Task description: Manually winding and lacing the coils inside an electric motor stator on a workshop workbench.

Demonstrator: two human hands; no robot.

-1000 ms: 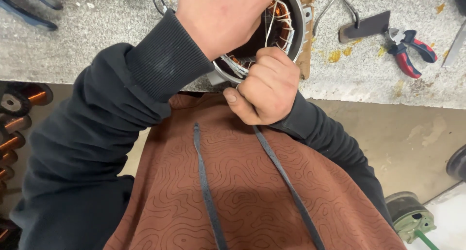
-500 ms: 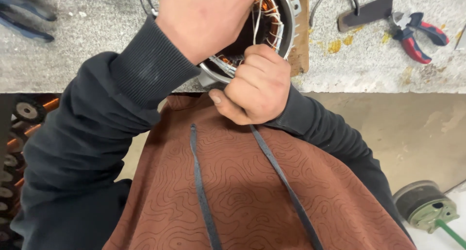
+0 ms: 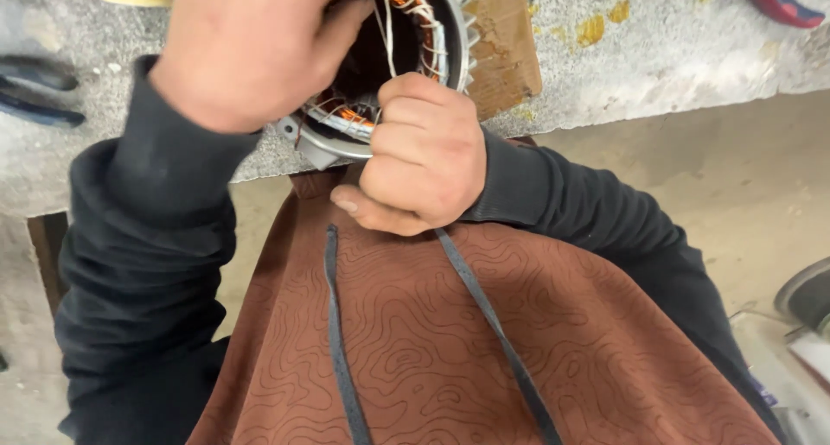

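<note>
A round metal motor stator [image 3: 445,39] with copper windings and white lacing sits at the near edge of a grey stone bench [image 3: 657,56]. My left hand [image 3: 246,47] rests over its left rim, fingers reaching into the bore. My right hand [image 3: 424,155] is a closed fist at the lower rim, gripping a thin white cord [image 3: 386,26] that runs up into the windings. Both arms wear dark sleeves over a brown patterned top.
A piece of brown cardboard [image 3: 506,39] lies under the stator. Red-handled pliers [image 3: 778,0] lie at the far right of the bench, dark-handled pliers [image 3: 39,91] at the left. A round grey object [image 3: 808,294] sits on the floor at right.
The view has shifted down and closer. My right fist has pulled the cord toward me, and my left hand has stayed on the stator rim.
</note>
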